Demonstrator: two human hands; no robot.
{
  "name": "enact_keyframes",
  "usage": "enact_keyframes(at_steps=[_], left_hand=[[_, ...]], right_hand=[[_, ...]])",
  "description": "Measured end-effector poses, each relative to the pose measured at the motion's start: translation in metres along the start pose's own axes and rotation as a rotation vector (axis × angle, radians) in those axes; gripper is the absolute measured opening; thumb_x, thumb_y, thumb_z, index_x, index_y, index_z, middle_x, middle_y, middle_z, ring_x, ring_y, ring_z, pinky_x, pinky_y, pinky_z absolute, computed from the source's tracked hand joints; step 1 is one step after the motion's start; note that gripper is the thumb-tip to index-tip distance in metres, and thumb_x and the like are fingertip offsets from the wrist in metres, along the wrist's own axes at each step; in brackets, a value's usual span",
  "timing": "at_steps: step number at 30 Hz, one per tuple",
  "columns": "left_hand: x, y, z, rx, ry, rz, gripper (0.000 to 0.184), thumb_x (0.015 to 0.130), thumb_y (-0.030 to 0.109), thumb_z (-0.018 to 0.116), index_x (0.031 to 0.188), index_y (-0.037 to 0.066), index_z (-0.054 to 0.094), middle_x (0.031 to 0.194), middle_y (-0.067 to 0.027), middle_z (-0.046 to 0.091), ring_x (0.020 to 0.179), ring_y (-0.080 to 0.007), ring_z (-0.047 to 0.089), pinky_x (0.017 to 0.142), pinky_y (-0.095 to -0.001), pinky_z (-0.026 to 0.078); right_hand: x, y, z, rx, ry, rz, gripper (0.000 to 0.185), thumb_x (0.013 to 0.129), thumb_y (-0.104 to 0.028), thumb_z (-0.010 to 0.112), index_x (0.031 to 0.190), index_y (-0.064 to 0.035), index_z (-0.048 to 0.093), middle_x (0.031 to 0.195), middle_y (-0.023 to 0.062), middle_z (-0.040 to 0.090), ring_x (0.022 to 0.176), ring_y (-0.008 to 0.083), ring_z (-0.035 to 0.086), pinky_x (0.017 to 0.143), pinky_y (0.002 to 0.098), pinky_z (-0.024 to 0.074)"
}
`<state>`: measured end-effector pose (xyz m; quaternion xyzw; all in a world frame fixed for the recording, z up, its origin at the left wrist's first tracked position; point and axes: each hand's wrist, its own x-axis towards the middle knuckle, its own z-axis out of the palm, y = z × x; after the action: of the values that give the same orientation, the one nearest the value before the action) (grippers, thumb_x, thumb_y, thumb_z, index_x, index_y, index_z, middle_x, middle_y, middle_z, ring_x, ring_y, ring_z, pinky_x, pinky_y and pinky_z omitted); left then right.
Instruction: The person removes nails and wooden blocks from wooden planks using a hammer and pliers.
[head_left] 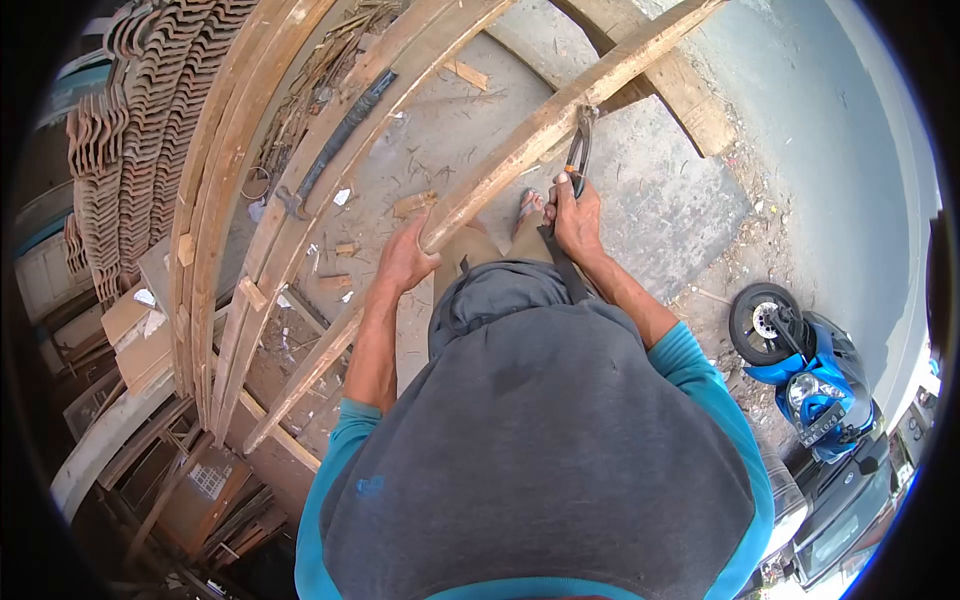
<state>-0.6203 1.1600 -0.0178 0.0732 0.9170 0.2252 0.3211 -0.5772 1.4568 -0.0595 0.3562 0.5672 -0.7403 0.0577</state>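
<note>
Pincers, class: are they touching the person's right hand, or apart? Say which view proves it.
Touching. The head view shows it: the right hand is closed around the handle end of the pincers, with no gap visible.

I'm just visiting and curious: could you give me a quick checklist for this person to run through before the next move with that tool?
1. Right hand holding the pincers by the handles: ok.
2. Left hand on the wooden beam, apart from the pincers' head: ok.
3. Pincers' jaws closed on a nail: cannot tell; too small to make out.
4. Feet protected: not ok; the visible foot is in an open sandal.
5. Floor free of scraps: not ok; wood offcuts lie about.
6. Hammer out of the way: ok, lying on timbers at the left.
</note>
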Motion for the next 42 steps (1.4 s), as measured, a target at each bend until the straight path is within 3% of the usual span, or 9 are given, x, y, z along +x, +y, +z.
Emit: enact_keyframes(at_steps=[5,7,10,16,21,22,26,38,42], left_hand=[[0.021,-0.013,-0.025,-0.191,-0.167,0.055,0.082,0.072,0.023,0.078,0.147,0.003,0.052,0.139,-0.0230,0.062,0.128,-0.0328,0.061,0.107,-0.0388,0.046],[0.026,-0.013,-0.032,-0.217,-0.183,0.089,0.082,0.072,0.025,0.078,0.147,0.002,0.052,0.138,-0.0239,0.062,0.127,-0.0319,0.062,0.107,-0.0385,0.047],[0.021,-0.011,-0.042,-0.164,-0.287,-0.154,0.083,0.073,0.028,0.080,0.147,0.003,0.053,0.139,-0.0239,0.062,0.129,-0.0325,0.061,0.108,-0.0381,0.047],[-0.020,-0.027,-0.056,-0.158,0.018,0.023,0.084,0.074,0.038,0.086,0.147,0.009,0.055,0.140,-0.0208,0.062,0.132,-0.0337,0.058,0.112,-0.0409,0.045],[-0.095,-0.104,-0.080,-0.227,0.172,-0.124,0.087,0.073,0.042,0.088,0.148,0.012,0.055,0.142,-0.0188,0.061,0.136,-0.0333,0.054,0.115,-0.0433,0.042],[-0.113,-0.118,-0.085,-0.242,0.177,-0.126,0.087,0.073,0.042,0.088,0.148,0.012,0.055,0.142,-0.0188,0.061,0.136,-0.0333,0.054,0.115,-0.0433,0.042],[-0.189,-0.193,-0.089,-0.114,0.230,-0.323,0.093,0.068,0.036,0.092,0.147,0.005,0.054,0.142,-0.0206,0.060,0.135,-0.0351,0.055,0.116,-0.0437,0.041],[-0.290,-0.369,-0.047,-0.012,0.177,-0.426,0.101,0.063,0.024,0.096,0.149,0.001,0.048,0.146,-0.0237,0.054,0.137,-0.0381,0.051,0.118,-0.0424,0.040],[-0.283,-0.390,-0.044,-0.026,0.170,-0.458,0.084,0.070,0.021,0.092,0.143,0.004,0.055,0.138,-0.0227,0.061,0.130,-0.0383,0.057,0.112,-0.0433,0.045]], right_hand=[[-0.011,0.010,0.000,-0.142,-0.119,-0.178,0.033,0.107,-0.031,0.053,0.101,0.0011,0.056,0.073,0.0060,0.060,0.059,0.0155,0.060,0.055,0.0324,0.0511],[-0.010,0.004,-0.016,-0.182,-0.164,-0.158,0.036,0.106,-0.031,0.053,0.108,0.0041,0.059,0.081,0.0096,0.067,0.072,0.0184,0.068,0.067,0.0334,0.0554],[-0.011,-0.004,-0.040,-0.299,-0.238,-0.040,0.051,0.104,-0.021,0.053,0.146,0.0073,0.046,0.113,0.0191,0.071,0.101,0.0250,0.072,0.087,0.0394,0.0593],[-0.041,0.003,-0.031,-0.214,-0.169,-0.040,0.055,0.104,-0.025,0.054,0.147,0.0085,0.044,0.113,0.0195,0.070,0.101,0.0253,0.072,0.088,0.0406,0.0598],[-0.064,0.007,0.016,-0.201,-0.169,-0.135,0.052,0.106,-0.033,0.055,0.135,0.0105,0.053,0.103,0.0165,0.071,0.091,0.0223,0.072,0.084,0.0366,0.0596],[-0.068,0.005,0.030,-0.221,-0.157,-0.142,0.047,0.107,-0.036,0.055,0.122,0.0085,0.059,0.096,0.0140,0.071,0.081,0.0187,0.070,0.075,0.0328,0.0578],[-0.065,0.023,0.061,-0.312,-0.232,-0.165,0.042,0.106,-0.037,0.055,0.108,0.0045,0.062,0.085,0.0107,0.069,0.069,0.0149,0.063,0.061,0.0294,0.0506],[-0.076,0.034,0.099,-0.301,-0.243,-0.088,0.040,0.106,-0.037,0.056,0.102,0.0025,0.062,0.079,0.0099,0.068,0.061,0.0154,0.063,0.058,0.0282,0.0506],[-0.104,0.052,0.126,-0.362,-0.378,-0.016,0.040,0.106,-0.037,0.057,0.103,0.0025,0.062,0.079,0.0101,0.068,0.061,0.0156,0.063,0.059,0.0286,0.0508]])
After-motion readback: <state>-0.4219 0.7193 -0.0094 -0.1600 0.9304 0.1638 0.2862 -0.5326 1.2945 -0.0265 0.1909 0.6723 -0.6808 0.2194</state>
